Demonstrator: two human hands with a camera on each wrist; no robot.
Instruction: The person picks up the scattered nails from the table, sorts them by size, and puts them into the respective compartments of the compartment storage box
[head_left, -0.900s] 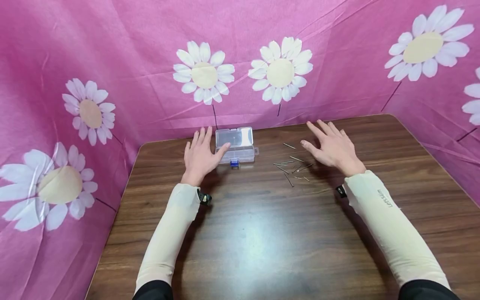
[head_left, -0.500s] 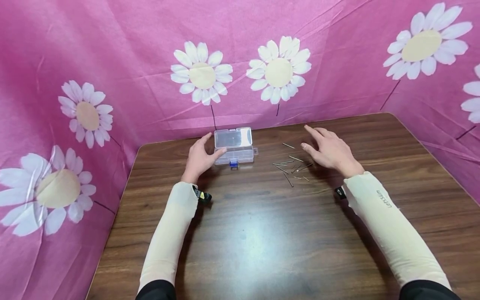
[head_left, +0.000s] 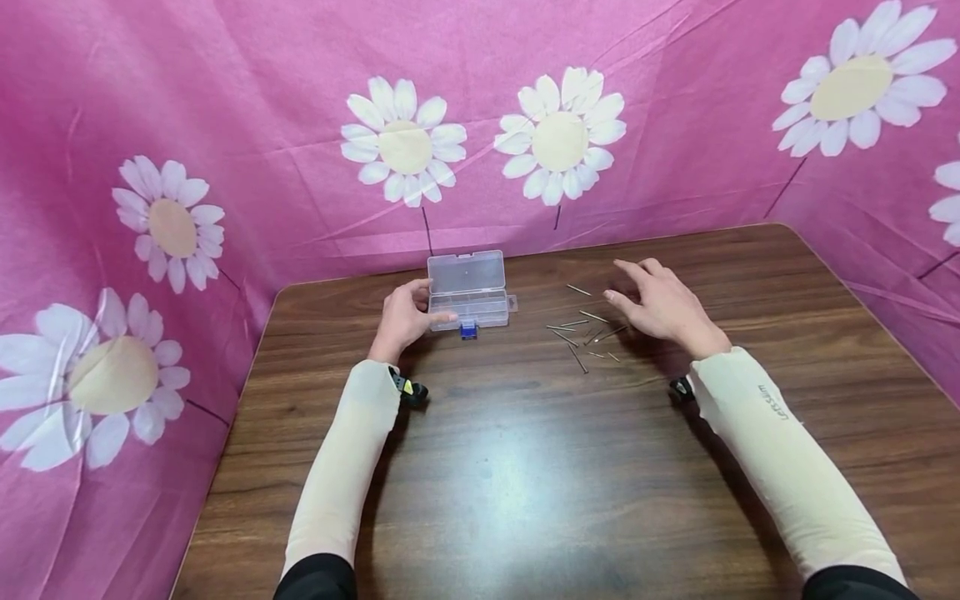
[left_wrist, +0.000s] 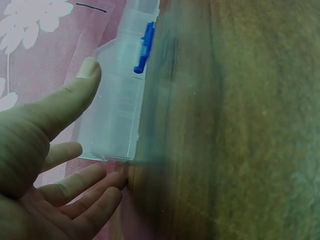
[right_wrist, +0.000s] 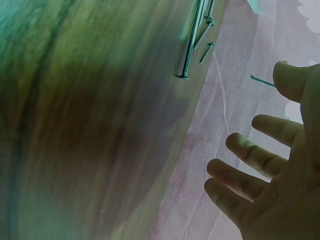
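A clear plastic storage box (head_left: 491, 315) with a blue latch (head_left: 468, 330) stands with its lid (head_left: 467, 272) raised near the table's back edge. My left hand (head_left: 405, 318) is at its left end, the thumb in front of the near left corner and the fingers by the left side. In the left wrist view the fingers (left_wrist: 82, 187) are relaxed and spread beside the box end; firm contact cannot be made out. Several loose nails (head_left: 573, 358) lie scattered right of the box. My right hand (head_left: 671, 308) hovers just right of them, fingers loosely bent, holding nothing.
The brown wood-grain table (head_left: 525, 467) reaches toward me. A pink cloth (head_left: 300, 125) with white daisies hangs close behind its back edge and along both sides. A clear hanging tab (head_left: 512, 303) sticks out from the box's right end.
My left hand has come in closer to the box's left end, its fingers drawing together from a wide spread. The right hand's fingers have bent a little while it stays near the nails.
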